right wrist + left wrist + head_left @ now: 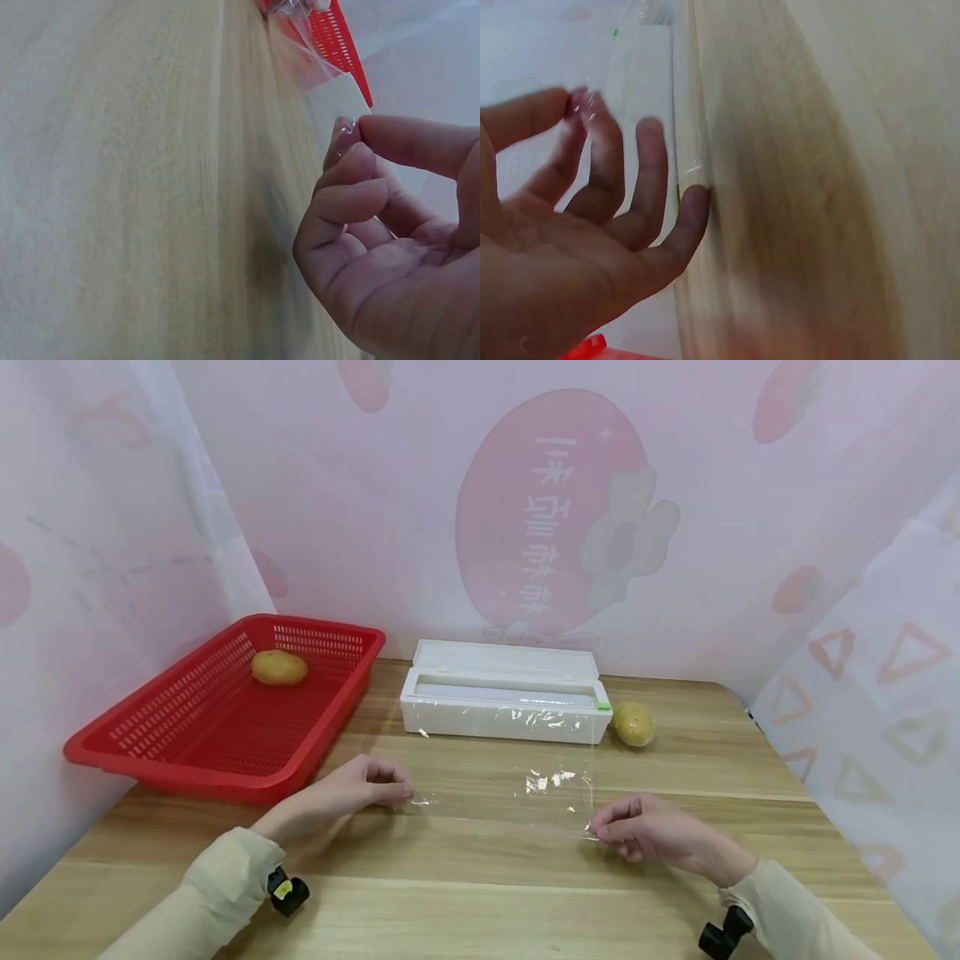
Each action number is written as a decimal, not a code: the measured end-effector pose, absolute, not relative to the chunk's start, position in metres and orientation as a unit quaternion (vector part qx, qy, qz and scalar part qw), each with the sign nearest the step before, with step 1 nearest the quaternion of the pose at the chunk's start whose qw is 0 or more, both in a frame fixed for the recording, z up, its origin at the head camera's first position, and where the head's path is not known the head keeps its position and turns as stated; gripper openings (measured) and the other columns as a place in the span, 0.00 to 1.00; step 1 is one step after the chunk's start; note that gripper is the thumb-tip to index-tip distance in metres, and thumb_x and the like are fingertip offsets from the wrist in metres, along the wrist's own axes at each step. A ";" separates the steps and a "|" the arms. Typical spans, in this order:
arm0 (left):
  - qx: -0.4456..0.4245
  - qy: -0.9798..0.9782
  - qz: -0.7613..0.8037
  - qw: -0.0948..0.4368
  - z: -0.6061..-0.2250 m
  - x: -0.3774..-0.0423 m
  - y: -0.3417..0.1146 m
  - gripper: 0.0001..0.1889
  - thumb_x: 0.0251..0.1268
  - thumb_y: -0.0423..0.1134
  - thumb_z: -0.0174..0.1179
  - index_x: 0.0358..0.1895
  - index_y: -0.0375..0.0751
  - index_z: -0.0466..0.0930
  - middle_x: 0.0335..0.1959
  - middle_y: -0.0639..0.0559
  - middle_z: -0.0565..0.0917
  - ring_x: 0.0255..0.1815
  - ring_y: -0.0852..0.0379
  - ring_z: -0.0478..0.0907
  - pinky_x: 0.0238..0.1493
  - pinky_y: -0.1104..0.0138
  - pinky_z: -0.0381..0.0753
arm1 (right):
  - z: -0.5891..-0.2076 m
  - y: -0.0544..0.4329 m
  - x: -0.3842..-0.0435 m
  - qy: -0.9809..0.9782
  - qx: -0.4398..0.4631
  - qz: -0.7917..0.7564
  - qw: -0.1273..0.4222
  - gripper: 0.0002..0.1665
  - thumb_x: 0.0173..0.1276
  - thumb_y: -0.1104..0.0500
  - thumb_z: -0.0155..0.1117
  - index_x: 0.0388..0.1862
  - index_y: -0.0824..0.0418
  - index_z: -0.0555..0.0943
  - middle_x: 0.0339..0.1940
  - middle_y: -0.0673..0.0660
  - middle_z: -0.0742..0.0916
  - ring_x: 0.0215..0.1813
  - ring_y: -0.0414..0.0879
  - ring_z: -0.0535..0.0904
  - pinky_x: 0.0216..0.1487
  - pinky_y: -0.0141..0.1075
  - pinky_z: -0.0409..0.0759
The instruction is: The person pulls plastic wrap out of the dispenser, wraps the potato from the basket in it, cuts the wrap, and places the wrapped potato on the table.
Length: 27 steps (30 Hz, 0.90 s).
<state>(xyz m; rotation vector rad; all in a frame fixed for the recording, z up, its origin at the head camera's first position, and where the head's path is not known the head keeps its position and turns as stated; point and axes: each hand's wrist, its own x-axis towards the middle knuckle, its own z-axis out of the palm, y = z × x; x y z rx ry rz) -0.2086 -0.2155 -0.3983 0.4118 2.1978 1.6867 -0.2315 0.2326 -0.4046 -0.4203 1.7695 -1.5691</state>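
Observation:
A clear sheet of plastic wrap (551, 782) stretches from the white wrap dispenser (510, 720) toward the person, above the table. At its near left corner, the left hand (372, 782) pinches the wrap between thumb and fingertips, the other fingers spread loosely in the left wrist view. The near right corner is pinched by the right hand (652, 833), its remaining fingers curled. The dispenser's lid (506, 658) is raised, and a green piece (603, 705) sits at the right end of its front edge. Beside that end lies a potato (633, 724) with a shiny, wrapped-looking surface.
A red plastic basket (300, 760) stands at the left, holding one potato (279, 667). The wooden table (480, 910) reaches back to a pink-and-white printed curtain (337, 527) behind the dispenser.

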 end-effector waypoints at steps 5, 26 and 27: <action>0.194 0.795 0.546 0.178 -0.393 -0.209 -0.218 0.13 0.70 0.39 0.61 0.41 0.28 0.83 0.39 0.33 0.82 0.45 0.43 0.76 0.52 0.53 0.74 | -0.406 0.231 -0.234 0.699 -0.148 -0.604 0.353 0.17 0.72 0.60 0.59 0.50 0.75 0.79 0.32 0.59 0.87 0.25 0.39 0.76 0.24 0.27 0.72; 0.188 0.885 0.404 0.131 -0.394 -0.207 -0.221 0.14 0.61 0.46 0.69 0.22 0.42 0.87 0.20 0.50 0.84 0.21 0.64 0.65 0.20 0.71 0.60 | -0.406 0.212 -0.224 0.820 -0.103 -0.490 0.278 0.10 0.61 0.60 0.72 0.36 0.67 0.84 0.27 0.64 0.87 0.16 0.41 0.79 0.16 0.27 0.72; 0.187 0.885 0.405 0.132 -0.394 -0.206 -0.221 0.14 0.61 0.46 0.69 0.22 0.41 0.87 0.20 0.49 0.84 0.21 0.64 0.64 0.20 0.71 0.60 | -0.407 0.212 -0.224 0.819 -0.101 -0.491 0.279 0.10 0.62 0.61 0.72 0.36 0.68 0.84 0.27 0.64 0.87 0.16 0.41 0.79 0.16 0.27 0.72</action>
